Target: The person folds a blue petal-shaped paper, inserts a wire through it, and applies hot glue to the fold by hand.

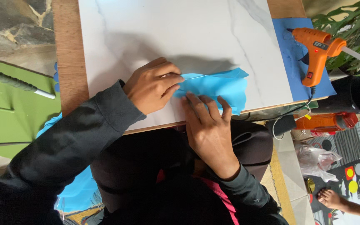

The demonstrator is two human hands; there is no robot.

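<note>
Under both hands' fingers (213, 104) lies the blue paper (226, 85), pressed flat.

A single head-worn camera looks steeply down, close over the white board (180, 37) on the person's lap.

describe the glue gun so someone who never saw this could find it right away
Start at the white marble-patterned board across the wooden table, then go to its right edge, where a dark blue sheet lies. The glue gun rests on that sheet: it is the only bright orange, pistol-shaped tool, with a pale glue stick at its back.
</note>
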